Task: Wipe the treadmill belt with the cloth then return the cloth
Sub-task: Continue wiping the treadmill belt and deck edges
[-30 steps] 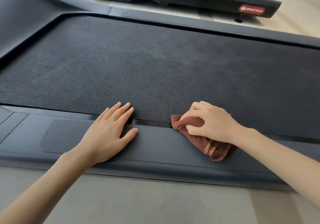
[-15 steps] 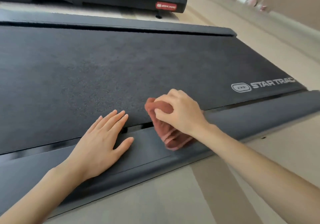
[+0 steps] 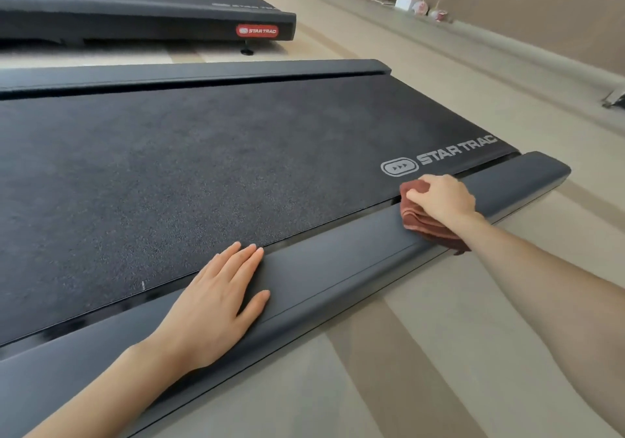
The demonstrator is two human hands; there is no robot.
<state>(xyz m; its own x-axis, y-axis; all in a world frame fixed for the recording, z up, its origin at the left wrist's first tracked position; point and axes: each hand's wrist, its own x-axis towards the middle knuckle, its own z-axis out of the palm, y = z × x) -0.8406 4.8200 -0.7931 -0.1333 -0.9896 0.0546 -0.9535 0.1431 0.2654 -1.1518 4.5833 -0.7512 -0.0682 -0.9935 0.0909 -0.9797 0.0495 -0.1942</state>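
Observation:
The black treadmill belt [image 3: 209, 174] stretches across the view, with a white STAR TRAC logo near its right end. A folded reddish-brown cloth [image 3: 421, 216] lies on the near side rail [image 3: 338, 268], just below the logo, at the belt's edge. My right hand [image 3: 439, 197] grips the cloth from above, fingers curled round its top. My left hand [image 3: 216, 302] rests flat on the same rail further left, fingers straight, their tips at the belt's edge.
A second treadmill [image 3: 142, 15] stands behind, at the top left. Beige floor runs along the right and the near side. Small objects [image 3: 422, 6] sit by the brown wall at the top right.
My right hand has slid the cloth to the right along the rail, from beside my left hand to the logo end. The view has swung right. My left hand stays on the rail.

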